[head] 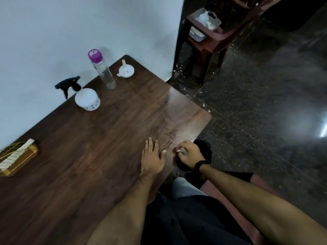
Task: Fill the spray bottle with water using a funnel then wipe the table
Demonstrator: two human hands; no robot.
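The left hand lies flat on the wooden surface, fingers straight. Just beside it, the right hand pinches a small white wad at the near edge. Far back by the wall, the spray bottle stands upright, nozzle pointing left; the funnel sits spout-up.
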